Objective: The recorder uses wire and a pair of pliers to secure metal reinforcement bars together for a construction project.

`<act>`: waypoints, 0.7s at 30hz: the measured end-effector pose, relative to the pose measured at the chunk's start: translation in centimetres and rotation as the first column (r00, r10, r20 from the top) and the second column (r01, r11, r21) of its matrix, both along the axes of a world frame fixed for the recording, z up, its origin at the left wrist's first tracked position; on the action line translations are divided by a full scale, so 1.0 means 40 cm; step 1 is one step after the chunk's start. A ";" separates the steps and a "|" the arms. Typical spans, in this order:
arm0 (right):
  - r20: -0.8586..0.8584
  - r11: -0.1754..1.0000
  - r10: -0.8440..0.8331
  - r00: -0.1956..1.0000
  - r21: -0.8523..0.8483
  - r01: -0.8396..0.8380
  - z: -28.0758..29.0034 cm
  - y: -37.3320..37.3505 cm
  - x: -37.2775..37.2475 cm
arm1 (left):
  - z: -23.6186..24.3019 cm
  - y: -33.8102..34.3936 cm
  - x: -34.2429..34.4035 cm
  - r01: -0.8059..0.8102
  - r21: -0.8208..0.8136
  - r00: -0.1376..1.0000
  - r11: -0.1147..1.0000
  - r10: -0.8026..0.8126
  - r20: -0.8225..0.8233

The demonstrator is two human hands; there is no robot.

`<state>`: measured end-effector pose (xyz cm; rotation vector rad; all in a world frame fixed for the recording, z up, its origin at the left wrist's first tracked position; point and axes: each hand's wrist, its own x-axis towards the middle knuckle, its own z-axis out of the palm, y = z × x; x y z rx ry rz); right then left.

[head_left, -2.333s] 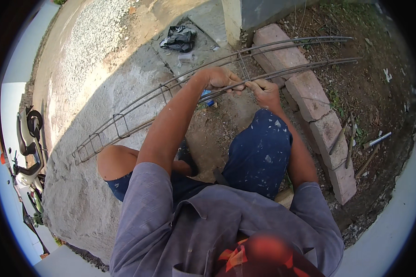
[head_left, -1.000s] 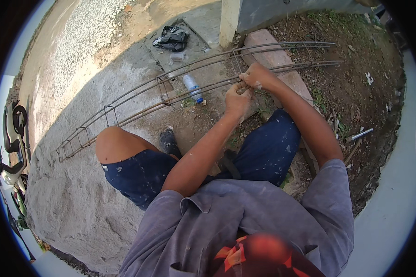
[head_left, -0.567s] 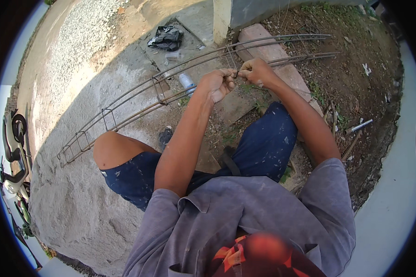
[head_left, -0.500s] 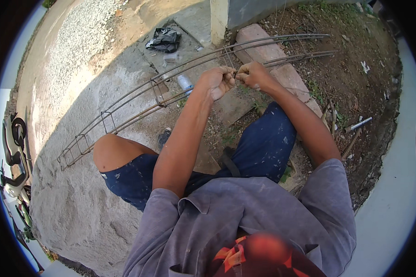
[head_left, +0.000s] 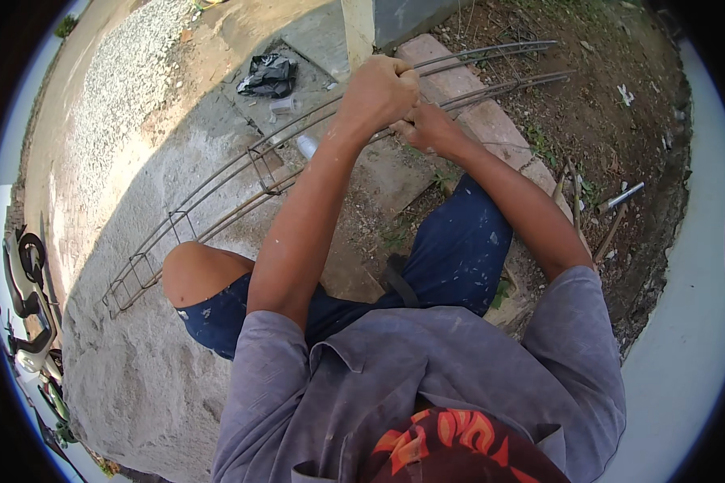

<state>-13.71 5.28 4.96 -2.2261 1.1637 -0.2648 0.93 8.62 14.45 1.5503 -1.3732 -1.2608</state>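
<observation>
A long reinforcing steel cage [head_left: 270, 191] of thin bars and square stirrups runs slantwise in front of me, from low at the left to the far right. My left hand [head_left: 383, 92] is over its upper bars, back of the hand up and fingers curled closed. Just below and to the right, my right hand [head_left: 429, 130] is closed in a pinch by the lower bars, close against the left one. Whatever the fingers grip is hidden. Part of a stirrup and the bars behind my hands are also covered.
A pinkish concrete block [head_left: 491, 121] lies under the cage's right part. Beyond are a pale post [head_left: 358, 32] and a black plastic bag [head_left: 268, 76]. A clear bottle [head_left: 306, 146] lies left of my forearm. A grey sand heap [head_left: 137, 378] rises at left; a metal tube [head_left: 623, 196] lies right.
My left hand has risen and turned, from fingers beside the right hand to a closed grip above it. The right hand stays low, fingers still closed. The view has shifted slightly.
</observation>
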 end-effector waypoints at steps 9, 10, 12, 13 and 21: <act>0.187 0.557 -0.535 0.824 0.811 0.177 0.005 0.001 -0.015 | -0.265 0.022 0.061 -0.355 -0.428 0.780 0.831 0.516 0.354; 0.218 0.467 -0.592 0.776 0.878 0.109 0.003 0.004 -0.029 | -0.275 0.012 0.059 -0.283 -0.218 0.893 0.934 0.340 0.295; 0.205 0.407 -0.627 0.752 0.909 0.091 0.000 0.018 -0.013 | -0.295 -0.017 0.059 -0.094 0.072 0.975 0.993 0.078 0.208; 0.208 0.348 -0.618 0.758 0.937 0.026 0.000 0.026 0.004 | -0.301 -0.025 0.063 -0.080 0.071 0.977 0.994 0.064 0.204; 0.103 0.878 0.127 0.987 -0.475 -0.064 0.110 0.024 -0.063 | -0.249 -0.053 0.072 0.029 0.329 0.995 0.944 -0.058 0.079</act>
